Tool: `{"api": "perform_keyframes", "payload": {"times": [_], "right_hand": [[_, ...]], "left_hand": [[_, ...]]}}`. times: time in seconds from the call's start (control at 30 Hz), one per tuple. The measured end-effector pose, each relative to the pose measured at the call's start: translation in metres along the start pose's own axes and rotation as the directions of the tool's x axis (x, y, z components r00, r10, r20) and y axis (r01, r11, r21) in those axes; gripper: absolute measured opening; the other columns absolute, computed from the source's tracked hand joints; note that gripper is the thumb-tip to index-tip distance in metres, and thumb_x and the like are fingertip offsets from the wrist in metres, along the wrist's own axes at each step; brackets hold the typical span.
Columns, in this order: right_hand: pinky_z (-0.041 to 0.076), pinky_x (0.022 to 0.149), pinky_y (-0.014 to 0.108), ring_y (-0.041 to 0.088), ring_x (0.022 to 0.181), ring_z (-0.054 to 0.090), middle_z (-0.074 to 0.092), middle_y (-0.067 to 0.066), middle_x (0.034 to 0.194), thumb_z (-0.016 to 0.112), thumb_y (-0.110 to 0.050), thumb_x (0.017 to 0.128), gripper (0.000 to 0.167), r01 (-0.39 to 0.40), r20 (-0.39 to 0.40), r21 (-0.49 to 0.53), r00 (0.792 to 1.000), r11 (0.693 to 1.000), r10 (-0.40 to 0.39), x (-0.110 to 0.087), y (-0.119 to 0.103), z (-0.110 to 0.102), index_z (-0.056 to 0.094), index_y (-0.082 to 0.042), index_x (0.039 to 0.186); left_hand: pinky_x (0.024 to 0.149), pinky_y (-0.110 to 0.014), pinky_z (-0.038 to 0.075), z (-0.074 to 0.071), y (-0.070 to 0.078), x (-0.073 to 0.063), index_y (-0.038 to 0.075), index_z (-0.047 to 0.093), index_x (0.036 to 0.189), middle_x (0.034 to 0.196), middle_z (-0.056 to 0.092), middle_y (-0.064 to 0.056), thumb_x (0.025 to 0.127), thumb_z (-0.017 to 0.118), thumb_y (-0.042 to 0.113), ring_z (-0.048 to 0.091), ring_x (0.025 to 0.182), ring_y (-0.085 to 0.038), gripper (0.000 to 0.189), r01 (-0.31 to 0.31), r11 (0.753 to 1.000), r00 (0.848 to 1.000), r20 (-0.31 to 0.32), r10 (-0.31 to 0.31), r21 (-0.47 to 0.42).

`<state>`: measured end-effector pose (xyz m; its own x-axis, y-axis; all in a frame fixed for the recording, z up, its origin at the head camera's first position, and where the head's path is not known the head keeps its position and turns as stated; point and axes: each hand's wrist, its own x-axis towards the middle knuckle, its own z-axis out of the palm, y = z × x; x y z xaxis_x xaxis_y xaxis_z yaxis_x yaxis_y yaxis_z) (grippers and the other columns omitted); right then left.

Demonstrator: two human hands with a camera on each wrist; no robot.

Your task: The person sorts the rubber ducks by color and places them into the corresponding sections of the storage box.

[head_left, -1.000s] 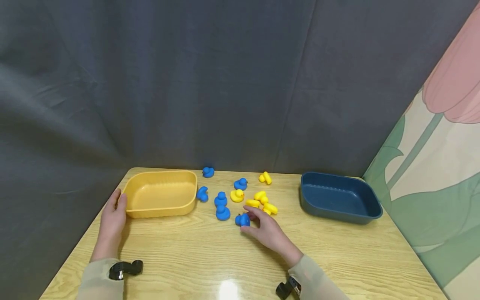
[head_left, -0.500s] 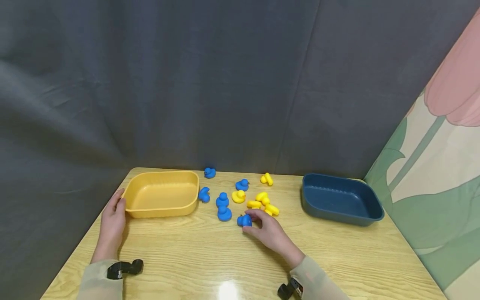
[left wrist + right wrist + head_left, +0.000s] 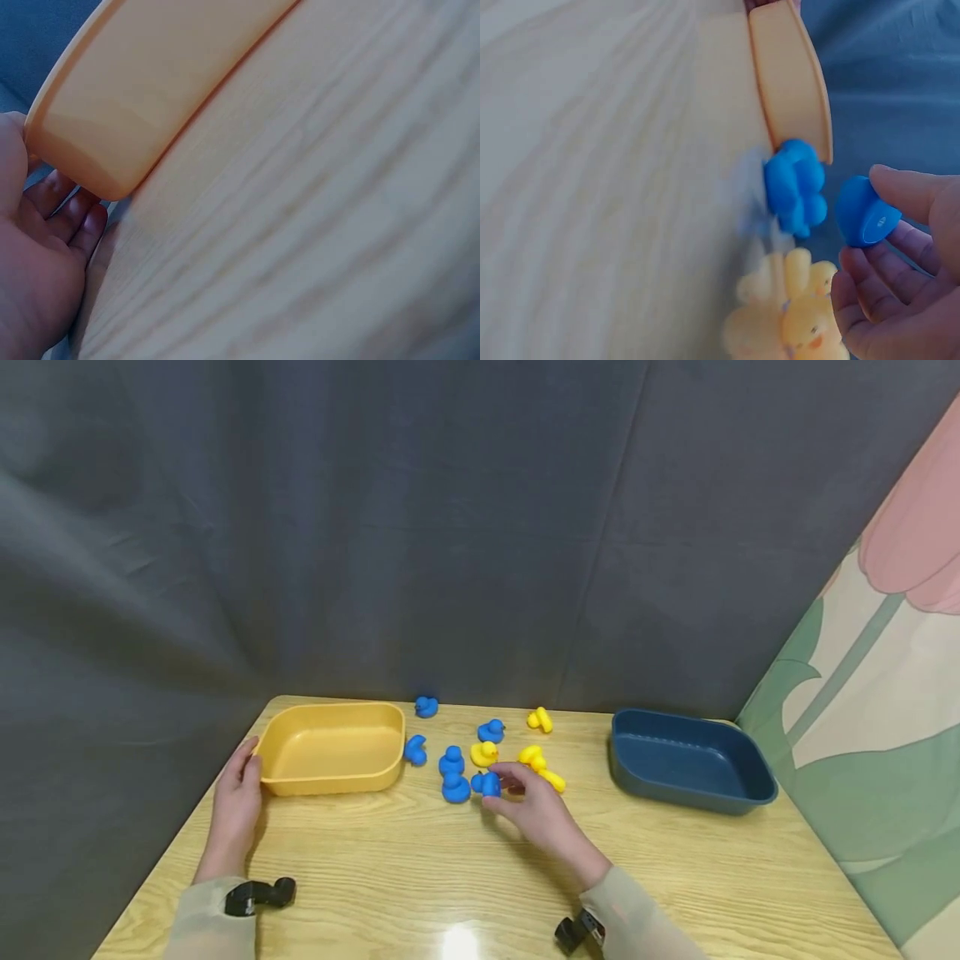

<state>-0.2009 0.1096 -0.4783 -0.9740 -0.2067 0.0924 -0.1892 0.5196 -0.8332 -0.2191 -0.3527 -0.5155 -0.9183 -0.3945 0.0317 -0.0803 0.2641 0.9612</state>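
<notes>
Pinching: right hand (image 3: 532, 810) has one blue duck (image 3: 490, 784) between thumb and fingers, looks just clear of the bench (image 3: 390, 877) from where I'm standing.
Left hand (image 3: 238, 793): fingers relaxed against the yellow tray (image 3: 330, 785) at its left end, so hands well apart.
Duck feel: probably light, squishy rubber, tough to break, maybe slick; I'd grab the fat body, not the head.
Loose ducks (image 3: 484, 753): blue and yellow, scattered mid-bench.
Navy tray (image 3: 686, 793): off right.
Backdrop: dark curtain (image 3: 450, 527).
</notes>
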Motion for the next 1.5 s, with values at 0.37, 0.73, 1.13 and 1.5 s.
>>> {"api": "perform_keyframes", "payload": {"times": [0.37,0.73,1.13,1.5], "right_hand": [[0.054,0.114,0.050,0.028,0.125,0.069,0.074,0.004,0.134,0.087,-0.016,0.099,0.050,0.085,-0.002,0.140,0.996,0.987,-0.085,0.026,-0.032,0.012,0.070,-0.008,0.145],[0.052,0.115,0.055,0.034,0.130,0.067,0.066,0.011,0.143,0.083,-0.021,0.103,0.050,0.102,0.030,0.247,0.993,0.964,-0.113,0.049,-0.057,0.042,0.068,-0.007,0.148],[0.053,0.114,0.054,0.032,0.133,0.067,0.068,0.008,0.142,0.084,-0.018,0.102,0.049,0.105,0.053,0.277,0.991,0.955,-0.125,0.062,-0.077,0.068,0.067,-0.010,0.147],[0.058,0.109,0.046,0.030,0.133,0.068,0.070,0.007,0.141,0.084,-0.020,0.102,0.045,0.084,0.050,0.256,0.994,0.963,-0.100,0.071,-0.083,0.094,0.067,-0.013,0.143]], "left_hand": [[0.135,-0.048,0.019,0.008,-0.001,-0.004,0.018,0.026,0.178,0.182,0.022,-0.010,0.122,0.032,0.035,0.021,0.167,-0.031,0.059,0.000,1.000,1.000,-0.005,0.000,-0.022],[0.134,-0.049,0.022,0.010,-0.005,-0.002,0.018,0.028,0.177,0.182,0.024,-0.009,0.122,0.031,0.037,0.025,0.165,-0.030,0.059,-0.010,1.000,1.000,-0.012,0.009,-0.018],[0.135,-0.051,0.020,0.005,-0.004,-0.001,0.019,0.026,0.178,0.182,0.023,-0.009,0.122,0.030,0.038,0.023,0.166,-0.031,0.059,-0.010,1.000,1.000,-0.009,0.010,0.007],[0.135,-0.050,0.019,0.002,-0.003,-0.002,0.019,0.026,0.178,0.182,0.022,-0.008,0.122,0.030,0.036,0.021,0.167,-0.030,0.059,-0.025,1.000,1.000,-0.003,0.025,-0.007]]}}
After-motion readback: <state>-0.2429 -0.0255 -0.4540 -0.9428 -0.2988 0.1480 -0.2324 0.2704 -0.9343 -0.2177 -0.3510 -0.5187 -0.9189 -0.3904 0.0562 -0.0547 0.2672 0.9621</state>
